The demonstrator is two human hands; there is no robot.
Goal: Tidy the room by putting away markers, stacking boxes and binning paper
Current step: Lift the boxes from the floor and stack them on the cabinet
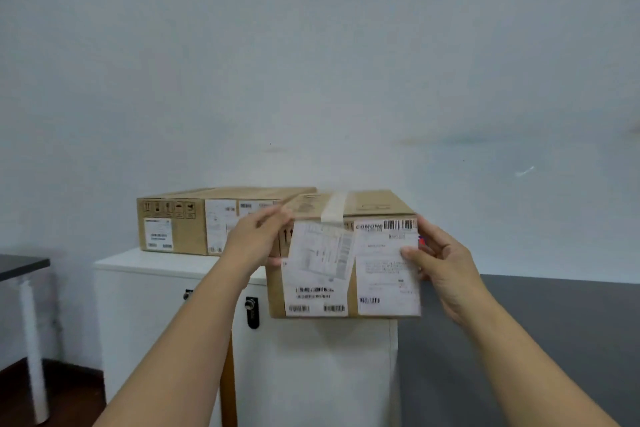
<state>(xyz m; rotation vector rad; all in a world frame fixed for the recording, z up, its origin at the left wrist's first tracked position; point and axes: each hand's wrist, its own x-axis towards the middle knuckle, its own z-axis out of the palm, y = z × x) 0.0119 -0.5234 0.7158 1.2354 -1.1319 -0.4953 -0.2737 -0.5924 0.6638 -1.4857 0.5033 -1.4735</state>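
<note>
I hold a brown cardboard box (346, 260) with white shipping labels and a strip of tape in front of me, in the air, at the cabinet's right end. My left hand (258, 239) grips its left side near the top corner. My right hand (441, 263) grips its right side, thumb on the front label. Behind and to the left, a second, flatter cardboard box (180, 222) with labels sits on top of the white cabinet (145, 263). The held box overlaps the right end of that box in the view.
The white cabinet has two black locks (252, 312) on its front. A dark table with a white leg (29, 329) stands at the left. A grey panel (554, 340) runs along the right. A pale wall is behind.
</note>
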